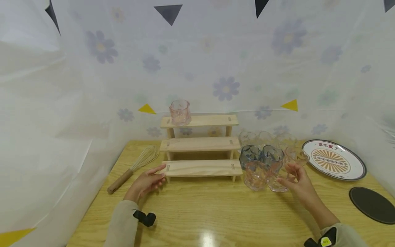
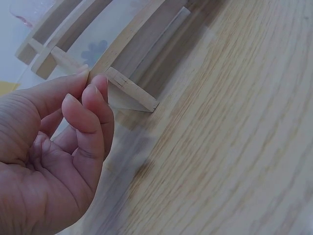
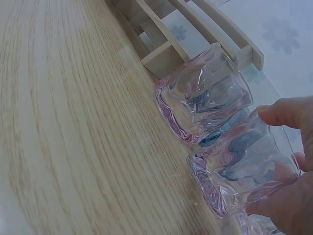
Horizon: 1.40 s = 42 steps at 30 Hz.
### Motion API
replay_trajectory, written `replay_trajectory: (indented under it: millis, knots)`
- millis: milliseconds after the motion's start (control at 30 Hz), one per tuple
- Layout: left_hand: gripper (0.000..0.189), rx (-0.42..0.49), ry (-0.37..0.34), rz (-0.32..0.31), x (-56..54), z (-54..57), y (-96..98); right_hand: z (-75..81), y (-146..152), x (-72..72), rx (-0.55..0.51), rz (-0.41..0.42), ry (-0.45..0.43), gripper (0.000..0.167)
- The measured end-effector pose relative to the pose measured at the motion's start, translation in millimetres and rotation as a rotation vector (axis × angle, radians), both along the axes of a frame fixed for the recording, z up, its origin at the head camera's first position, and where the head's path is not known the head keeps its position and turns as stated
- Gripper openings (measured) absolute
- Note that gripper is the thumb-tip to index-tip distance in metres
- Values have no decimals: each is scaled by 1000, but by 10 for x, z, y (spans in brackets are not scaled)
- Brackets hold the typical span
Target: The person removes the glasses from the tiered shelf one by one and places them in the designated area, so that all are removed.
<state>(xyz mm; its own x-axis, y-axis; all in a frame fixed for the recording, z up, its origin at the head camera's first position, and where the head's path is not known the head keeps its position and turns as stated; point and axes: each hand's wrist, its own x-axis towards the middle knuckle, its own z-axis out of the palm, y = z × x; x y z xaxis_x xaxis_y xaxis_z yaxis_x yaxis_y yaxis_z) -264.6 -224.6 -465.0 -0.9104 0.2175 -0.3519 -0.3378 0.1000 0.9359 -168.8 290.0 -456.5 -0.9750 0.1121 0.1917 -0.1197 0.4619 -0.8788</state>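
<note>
A three-tier wooden shelf (image 1: 200, 168) stands on the table, and my left hand (image 1: 145, 185) pinches the left end of its lowest board between thumb and fingers. At the right front of a cluster of glasses, my right hand (image 1: 300, 185) grips a pinkish clear glass (image 3: 244, 169) with thumb and fingers around its sides. Just left of it is another pink glass (image 1: 255, 178), close against the shelf's right end in the right wrist view. Behind these two are blue-grey glasses (image 1: 250, 155). One more pink glass (image 1: 180, 113) sits on the left of the top tier.
Clear glasses (image 1: 265, 139) form the back row of the cluster, with an amber-pink glass (image 1: 296, 155) at its right. A patterned plate (image 1: 311, 144) leans at the far right, behind a dark oval mat (image 1: 374, 204). Left of the shelf lies a whisk (image 1: 124, 178).
</note>
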Motion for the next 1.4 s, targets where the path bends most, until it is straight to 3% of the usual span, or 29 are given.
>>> replay_trajectory:
  millis: [233,433,600,933,1133,1400]
  knots:
    - [55,-13,-5,3,20,-3,6,10,65,16,25,73,-28,80]
    - [55,2,11,-18,32,5,-13,126,105,-11,28,15,42,73]
    - [55,0,13,-9,24,16,-19,319,41,-122,19,-7,111,68]
    - [54,-18,7,10,-2,-2,10,775,-406,-559,44,181,249,74]
    - [52,-24,3,26,3,-10,22,1005,-786,-812,-2,279,252,73]
    - [51,-24,0,33,-8,-11,15,1125,-1237,-1194,-12,364,255,74]
